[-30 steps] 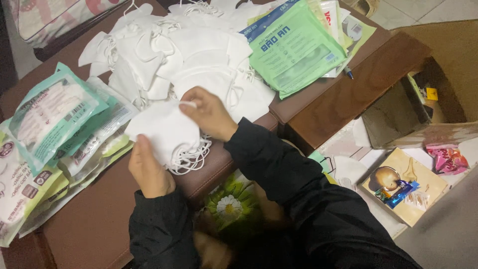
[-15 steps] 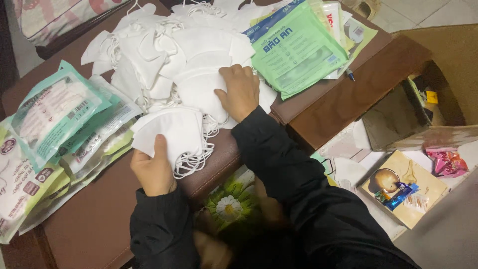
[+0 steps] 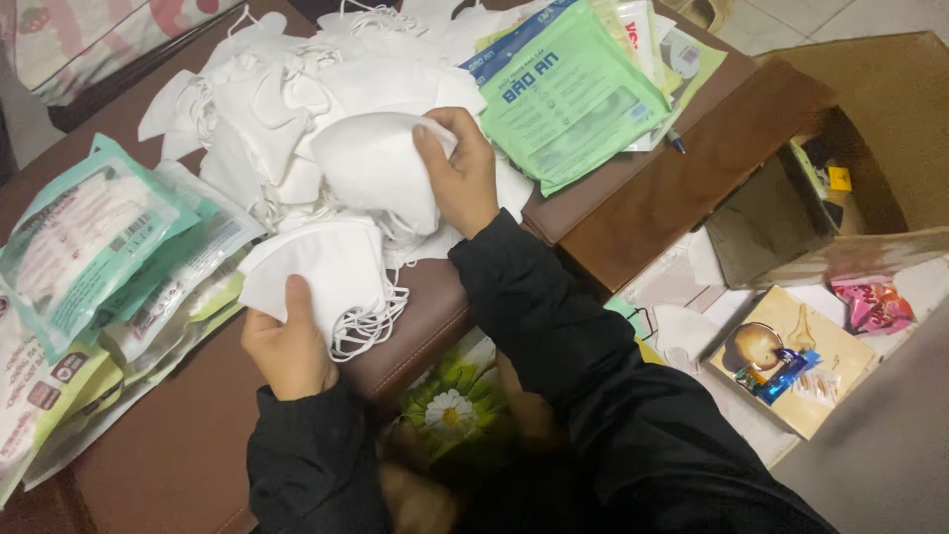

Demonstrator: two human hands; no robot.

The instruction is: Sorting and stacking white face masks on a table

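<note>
With my left hand (image 3: pixel 289 346) clamping a stack of white masks (image 3: pixel 326 272) at centre-left and my right hand (image 3: pixel 463 178) pinching one mask (image 3: pixel 381 168) at frame centre, loose ear loops (image 3: pixel 366 326) may snag, apparently dragging neighbours off the table (image 3: pixel 672 198).

White folded fabric face masks (image 3: pixel 336 267) are seen on a dark brown leather surface (image 3: pixel 168 445); at one o'clock, a green plastic packet (image 3: pixel 568 99); black sleeves (image 3: pixel 554 326) are worn.
</note>
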